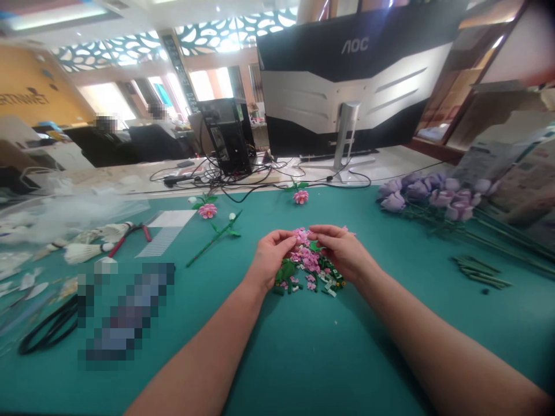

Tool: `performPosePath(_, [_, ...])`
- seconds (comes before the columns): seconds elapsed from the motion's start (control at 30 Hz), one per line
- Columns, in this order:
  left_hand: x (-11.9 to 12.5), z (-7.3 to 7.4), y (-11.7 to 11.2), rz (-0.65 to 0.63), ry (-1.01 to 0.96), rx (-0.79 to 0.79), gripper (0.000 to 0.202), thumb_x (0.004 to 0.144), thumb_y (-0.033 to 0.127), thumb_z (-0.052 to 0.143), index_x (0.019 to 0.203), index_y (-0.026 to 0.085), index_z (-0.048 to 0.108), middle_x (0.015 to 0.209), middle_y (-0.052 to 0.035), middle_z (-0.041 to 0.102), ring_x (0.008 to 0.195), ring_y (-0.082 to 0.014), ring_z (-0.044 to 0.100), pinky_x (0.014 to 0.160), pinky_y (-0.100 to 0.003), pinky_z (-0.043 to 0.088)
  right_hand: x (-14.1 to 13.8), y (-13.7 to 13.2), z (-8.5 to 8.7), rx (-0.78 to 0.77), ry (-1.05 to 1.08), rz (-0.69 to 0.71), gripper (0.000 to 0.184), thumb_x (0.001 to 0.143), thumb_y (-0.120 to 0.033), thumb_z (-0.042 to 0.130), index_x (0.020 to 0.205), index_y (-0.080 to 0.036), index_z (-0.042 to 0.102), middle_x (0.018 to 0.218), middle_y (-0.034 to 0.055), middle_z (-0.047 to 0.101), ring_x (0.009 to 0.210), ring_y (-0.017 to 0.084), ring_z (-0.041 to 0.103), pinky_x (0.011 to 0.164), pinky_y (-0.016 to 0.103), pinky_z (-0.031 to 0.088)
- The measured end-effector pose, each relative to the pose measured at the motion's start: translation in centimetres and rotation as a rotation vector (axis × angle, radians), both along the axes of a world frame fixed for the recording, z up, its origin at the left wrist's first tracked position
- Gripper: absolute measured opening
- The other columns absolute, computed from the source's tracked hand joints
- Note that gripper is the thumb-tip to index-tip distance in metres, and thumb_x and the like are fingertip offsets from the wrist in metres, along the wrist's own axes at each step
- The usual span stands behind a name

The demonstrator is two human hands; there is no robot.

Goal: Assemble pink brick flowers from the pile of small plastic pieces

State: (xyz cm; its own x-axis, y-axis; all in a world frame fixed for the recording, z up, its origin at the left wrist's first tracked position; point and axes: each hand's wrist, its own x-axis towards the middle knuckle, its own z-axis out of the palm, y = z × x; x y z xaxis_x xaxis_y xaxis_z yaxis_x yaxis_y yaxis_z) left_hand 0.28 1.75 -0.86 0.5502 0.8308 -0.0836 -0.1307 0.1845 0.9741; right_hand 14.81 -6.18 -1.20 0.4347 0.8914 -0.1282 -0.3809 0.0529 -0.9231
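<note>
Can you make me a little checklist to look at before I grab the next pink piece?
1. Left hand and right hand are both over the pile: ok.
2. Something is pinched between the fingers: cannot tell, the fingers hide it.
3. The pile sits on the mat: ok.
4. Pink, green and white pieces are sorted apart: not ok, they are all mixed together.
5. Green stems lie on the mat, off to the right: ok.
</note>
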Motion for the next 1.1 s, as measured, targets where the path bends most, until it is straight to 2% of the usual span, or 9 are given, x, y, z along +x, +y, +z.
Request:
performPosePath(0.13, [-0.01, 0.02, 0.08, 0.000, 0.008, -0.002, 0.024, 0.068, 0.028, 0.074, 0.085, 0.013, 0.064, 0.079, -0.0039, 0.069, 0.068, -0.0113, 0.062, 0.068, -0.024, 0.047, 0.17, 0.06, -0.20, 0.007, 0.010, 0.012, 0.030, 0.062, -0.026, 0.078, 0.090, -0.018, 0.072, 0.086, 0.0044, 0.073, 0.069, 0.011, 0.060, 0.056, 0.021, 0.042])
performPosePath(0.3, [-0.01, -0.05, 0.06, 0.019, 0.018, 0.002, 0.025, 0.066, 0.029, 0.076, 0.083, 0.014, 0.066, 0.072, -0.0017, 0.066, 0.065, -0.0095, 0.058, 0.064, -0.022, 0.044, -0.01, 0.13, -0.27, 0.040, 0.048, 0.016, 0.035, 0.055, -0.022, 0.083, 0.088, -0.018, 0.071, 0.085, 0.0028, 0.071, 0.071, 0.011, 0.061, 0.064, 0.023, 0.046])
performPosePath(0.43, [0.01, -0.10, -0.05, 0.024, 0.015, -0.015, 0.027, 0.064, 0.031, 0.077, 0.081, 0.014, 0.067, 0.071, -0.0013, 0.065, 0.063, -0.0090, 0.056, 0.063, -0.022, 0.044, -0.13, 0.08, -0.23, 0.046, 0.064, -0.001, 0.036, 0.053, -0.022, 0.084, 0.086, -0.017, 0.071, 0.075, -0.0001, 0.067, 0.064, 0.010, 0.059, 0.062, 0.024, 0.046])
performPosePath(0.67, [-0.06, 0.23, -0.24, 0.021, 0.011, 0.002, 0.027, 0.064, 0.032, 0.078, 0.081, 0.013, 0.068, 0.071, -0.0007, 0.064, 0.062, -0.0082, 0.054, 0.064, -0.021, 0.044, -0.30, -0.02, 0.25, 0.072, 0.106, 0.005, 0.039, 0.053, -0.026, 0.086, 0.087, -0.016, 0.067, 0.069, -0.0008, 0.065, 0.061, 0.010, 0.060, 0.059, 0.023, 0.048])
performPosePath(0.87, [-0.10, 0.06, -0.21, 0.018, 0.002, 0.010, 0.027, 0.063, 0.032, 0.078, 0.080, 0.013, 0.068, 0.072, -0.0018, 0.066, 0.063, -0.0093, 0.056, 0.065, -0.022, 0.044, -0.67, -0.05, 0.51, 0.102, 0.035, 0.016, 0.031, 0.057, -0.033, 0.084, 0.072, -0.016, 0.062, 0.057, -0.0028, 0.059, 0.052, 0.010, 0.055, 0.050, 0.021, 0.045])
performPosePath(1.1, [0.01, 0.23, -0.20, 0.023, 0.012, -0.021, 0.027, 0.063, 0.032, 0.079, 0.080, 0.014, 0.070, 0.074, -0.0031, 0.068, 0.066, -0.0103, 0.058, 0.067, -0.023, 0.046, -0.65, -0.21, 0.64, 0.085, 0.043, 0.052, 0.030, 0.057, -0.030, 0.083, 0.081, -0.017, 0.071, 0.070, -0.0004, 0.066, 0.062, 0.009, 0.057, 0.064, 0.022, 0.048])
